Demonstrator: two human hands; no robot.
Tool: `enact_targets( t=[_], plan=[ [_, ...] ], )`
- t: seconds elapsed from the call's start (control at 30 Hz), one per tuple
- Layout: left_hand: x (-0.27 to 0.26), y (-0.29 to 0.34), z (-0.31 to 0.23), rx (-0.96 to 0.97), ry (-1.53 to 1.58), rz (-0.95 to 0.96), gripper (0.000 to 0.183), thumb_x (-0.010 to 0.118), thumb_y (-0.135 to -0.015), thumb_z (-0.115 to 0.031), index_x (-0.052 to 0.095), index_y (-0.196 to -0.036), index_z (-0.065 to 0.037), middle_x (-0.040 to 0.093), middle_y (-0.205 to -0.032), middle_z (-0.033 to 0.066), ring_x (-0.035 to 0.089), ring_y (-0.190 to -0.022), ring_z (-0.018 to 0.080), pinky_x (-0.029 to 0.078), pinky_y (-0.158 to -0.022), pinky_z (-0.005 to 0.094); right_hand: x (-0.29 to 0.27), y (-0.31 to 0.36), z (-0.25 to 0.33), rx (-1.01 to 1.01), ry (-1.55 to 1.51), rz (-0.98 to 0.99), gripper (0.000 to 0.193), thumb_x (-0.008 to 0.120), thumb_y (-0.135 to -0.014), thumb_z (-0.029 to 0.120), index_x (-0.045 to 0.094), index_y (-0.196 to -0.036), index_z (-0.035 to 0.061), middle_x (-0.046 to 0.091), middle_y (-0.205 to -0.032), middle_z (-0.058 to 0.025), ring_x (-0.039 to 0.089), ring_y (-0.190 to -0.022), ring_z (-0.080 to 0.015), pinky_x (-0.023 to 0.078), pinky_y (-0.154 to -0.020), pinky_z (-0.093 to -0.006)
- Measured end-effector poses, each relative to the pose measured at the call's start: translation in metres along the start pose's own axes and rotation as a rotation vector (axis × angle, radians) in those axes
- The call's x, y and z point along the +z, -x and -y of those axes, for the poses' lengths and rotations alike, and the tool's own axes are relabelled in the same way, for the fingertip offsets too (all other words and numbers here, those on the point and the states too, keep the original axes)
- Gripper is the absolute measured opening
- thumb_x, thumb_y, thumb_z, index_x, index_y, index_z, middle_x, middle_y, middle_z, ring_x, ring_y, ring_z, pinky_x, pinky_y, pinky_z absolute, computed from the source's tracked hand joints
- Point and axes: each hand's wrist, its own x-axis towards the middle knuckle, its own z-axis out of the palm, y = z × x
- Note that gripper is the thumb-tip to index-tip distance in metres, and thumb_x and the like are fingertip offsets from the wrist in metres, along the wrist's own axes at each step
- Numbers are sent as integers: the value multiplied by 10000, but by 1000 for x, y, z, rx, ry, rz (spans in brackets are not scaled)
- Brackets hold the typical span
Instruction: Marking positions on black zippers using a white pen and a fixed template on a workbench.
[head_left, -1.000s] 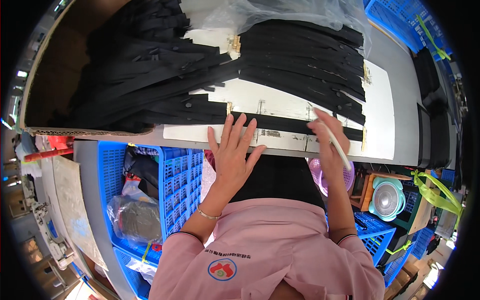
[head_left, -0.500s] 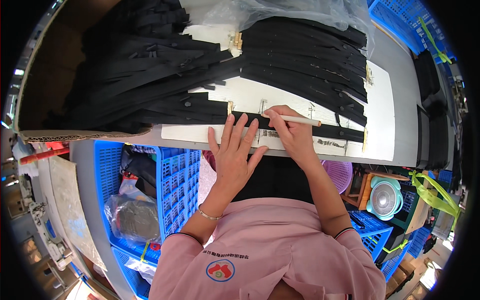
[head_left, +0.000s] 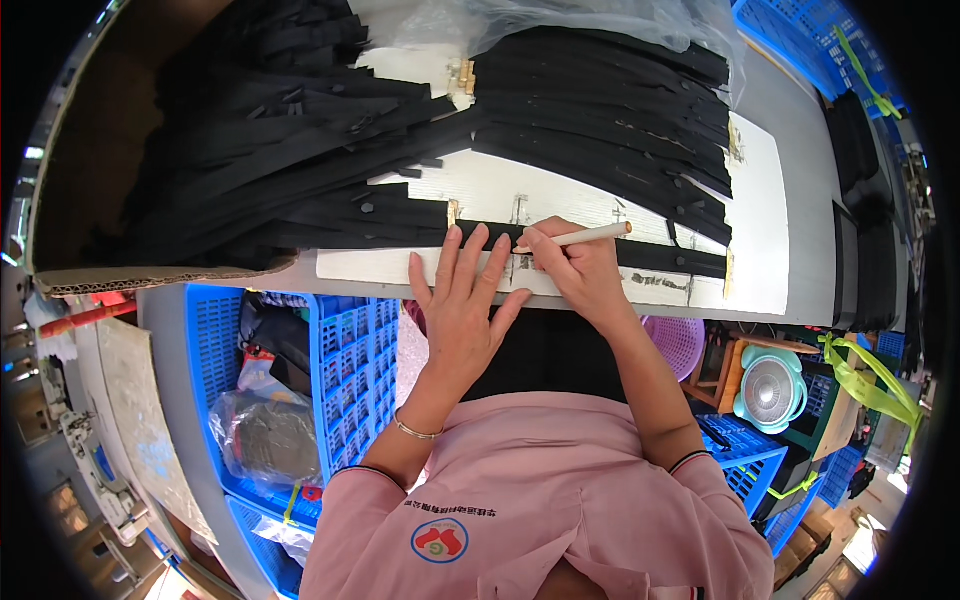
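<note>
A black fabric strip (head_left: 650, 258) lies lengthwise along the near side of a white board (head_left: 400, 265) with dark marks drawn on it. My left hand (head_left: 460, 290) rests on the strip's left part, palm down with fingers spread. In my right hand (head_left: 580, 268) is a white pencil (head_left: 592, 235), its tip low at the strip close to my left fingertips and its back end pointing right. Small tan stops (head_left: 453, 212) stand on the board near the strip's ends. Beyond it, many more black strips (head_left: 600, 110) lie side by side on the board.
At the left, a cardboard box (head_left: 170, 275) holds a heap of black strips (head_left: 270, 150). Clear plastic film (head_left: 560, 20) covers the far edge. Below the table stand a blue crate (head_left: 350, 370) with bagged items, a purple basket (head_left: 675, 345) and a turquoise fan (head_left: 770, 390).
The pencil tip has moved slightly left and down onto the strip, and its back end has risen. My right hand shifted a little with it; the left hand stays spread on the strip.
</note>
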Motion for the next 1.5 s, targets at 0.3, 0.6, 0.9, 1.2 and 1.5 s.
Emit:
enact_targets(
  t=[0.3,0.6,0.9,1.2,1.5],
  plan=[
    [2,0,0,2,-18,11,641,780,-910,-367,575,-1486,-176,504,-1546,82,365,-1508,313,86,-1219,618,-6,3,-7,-53,70,57,172,629,-999,87,731,-928,-31,686,-763,-45,571,-646,-89,442,-581,-249],
    [0,0,-1,-4,6,28,604,790,-901,-295,609,-1459,-149,504,-1550,84,348,-1521,321,58,-1238,601,-76,37,-10,169,34,-387,252,590,-1035,124,735,-918,-46,640,-740,-30,516,-636,-66,392,-577,-238],
    [9,-10,-55,126,115,101,722,738,-933,-417,490,-1546,-129,396,-1634,141,319,-1532,343,73,-1225,640,-73,35,-22,50,41,-391,217,628,-1015,142,738,-918,-17,650,-687,-39,553,-596,-79,434,-550,-260],
    [33,-16,-72,186,142,185,637,721,-949,-374,552,-1489,-81,450,-1595,130,377,-1494,315,100,-1231,583,-74,37,-22,71,89,-374,247,631,-1018,190,742,-942,-17,717,-756,-91,613,-601,-119,471,-570,-276],
    [37,-16,-72,190,105,156,634,751,-925,-345,562,-1469,-80,494,-1557,130,400,-1485,307,128,-1223,608,-80,42,-23,43,38,-287,270,617,-1008,133,726,-837,-45,655,-673,-45,555,-581,-91,431,-545,-267]
  ],
)
